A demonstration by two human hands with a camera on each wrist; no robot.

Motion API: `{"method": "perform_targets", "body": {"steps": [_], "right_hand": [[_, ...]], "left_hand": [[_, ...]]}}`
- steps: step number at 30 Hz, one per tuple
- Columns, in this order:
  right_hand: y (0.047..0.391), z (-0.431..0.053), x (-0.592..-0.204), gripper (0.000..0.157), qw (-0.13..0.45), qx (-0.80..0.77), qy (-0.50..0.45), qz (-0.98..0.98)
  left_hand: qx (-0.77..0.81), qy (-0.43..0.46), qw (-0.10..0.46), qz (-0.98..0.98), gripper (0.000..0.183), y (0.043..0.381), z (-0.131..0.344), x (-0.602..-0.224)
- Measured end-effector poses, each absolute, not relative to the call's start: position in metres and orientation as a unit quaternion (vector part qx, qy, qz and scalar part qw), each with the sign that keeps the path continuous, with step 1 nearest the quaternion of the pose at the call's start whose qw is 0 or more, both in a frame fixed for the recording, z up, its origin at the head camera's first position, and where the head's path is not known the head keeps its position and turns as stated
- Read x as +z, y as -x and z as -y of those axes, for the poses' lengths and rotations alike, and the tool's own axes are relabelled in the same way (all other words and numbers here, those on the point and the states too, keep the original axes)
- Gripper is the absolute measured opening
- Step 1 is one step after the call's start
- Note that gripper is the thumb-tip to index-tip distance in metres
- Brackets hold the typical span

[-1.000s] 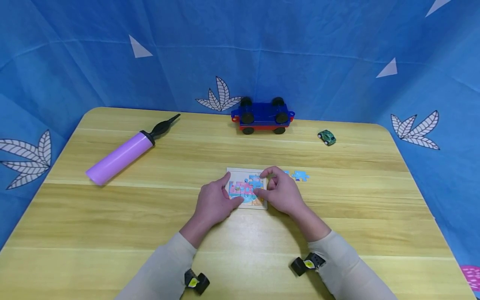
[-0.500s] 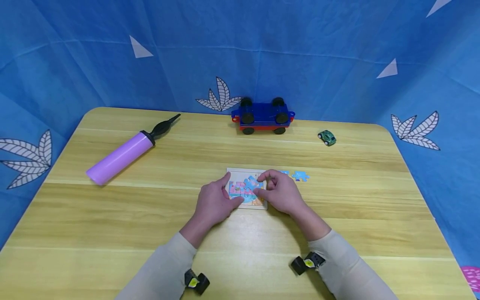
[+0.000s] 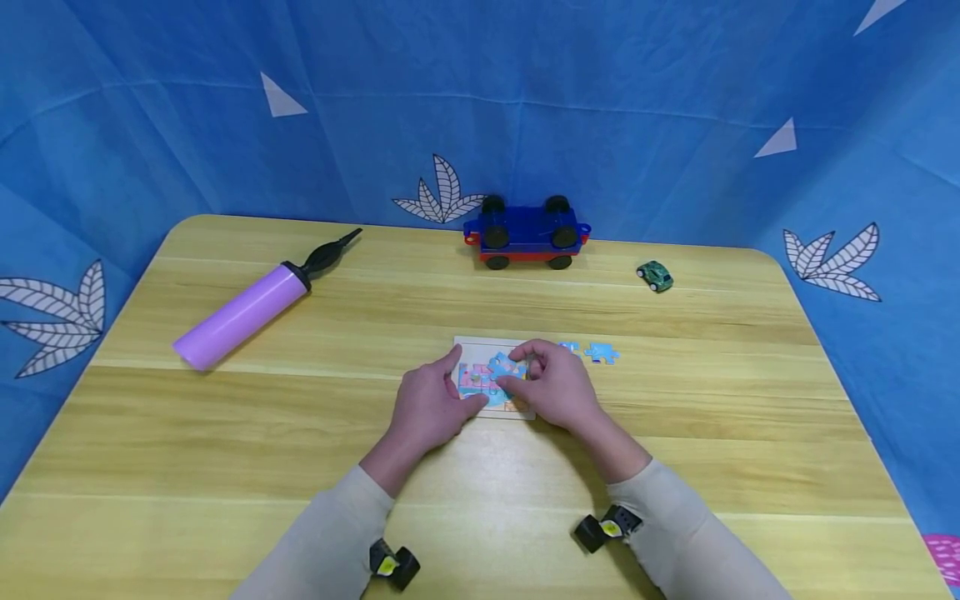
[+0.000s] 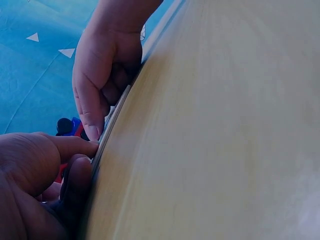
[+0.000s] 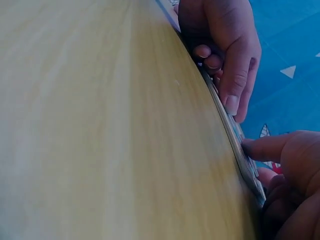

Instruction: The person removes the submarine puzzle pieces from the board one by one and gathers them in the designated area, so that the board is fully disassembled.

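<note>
A small jigsaw puzzle board [image 3: 491,342] with a pale frame lies mid-table, its lower part filled with pink and blue pieces. My left hand [image 3: 429,403] holds the board at its left side, index finger at the upper left edge and thumb on the near left corner. Between thumb and index finger of my right hand [image 3: 557,385] is a blue puzzle piece [image 3: 502,367], tilted over the pieces in the board. In the left wrist view the board's thin edge [image 4: 114,116] runs beside both hands. Two loose blue puzzle pieces [image 3: 602,353] lie right of the board, one partly behind my right hand.
At the left of the wooden table [image 3: 300,467] lies a purple balloon pump [image 3: 243,317] with a black nozzle. Along the back edge sit a blue and red toy wagon [image 3: 527,232] and a small green toy car [image 3: 655,276]. A blue cloth [image 3: 600,100] hangs behind.
The piece in my right hand has turned and shifted left over the board. My right hand has moved slightly left, uncovering more of a loose piece. My left hand stays in place.
</note>
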State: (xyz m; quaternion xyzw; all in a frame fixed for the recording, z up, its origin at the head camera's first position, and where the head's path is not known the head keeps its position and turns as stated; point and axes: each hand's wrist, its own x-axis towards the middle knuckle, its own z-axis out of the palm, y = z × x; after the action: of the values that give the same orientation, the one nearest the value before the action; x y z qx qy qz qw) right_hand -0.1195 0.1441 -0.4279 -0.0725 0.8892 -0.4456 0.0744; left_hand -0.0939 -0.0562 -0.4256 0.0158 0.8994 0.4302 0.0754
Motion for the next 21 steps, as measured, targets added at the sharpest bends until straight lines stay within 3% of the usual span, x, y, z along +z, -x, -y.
{"method": "perform_targets", "body": {"steps": [21], "right_hand": [[0.099, -0.180, -0.425, 0.026, 0.089, -0.509, 0.093, -0.851]], "left_hand": [[0.428, -0.009, 0.076, -0.901, 0.081, 0.093, 0.055, -0.424]]}}
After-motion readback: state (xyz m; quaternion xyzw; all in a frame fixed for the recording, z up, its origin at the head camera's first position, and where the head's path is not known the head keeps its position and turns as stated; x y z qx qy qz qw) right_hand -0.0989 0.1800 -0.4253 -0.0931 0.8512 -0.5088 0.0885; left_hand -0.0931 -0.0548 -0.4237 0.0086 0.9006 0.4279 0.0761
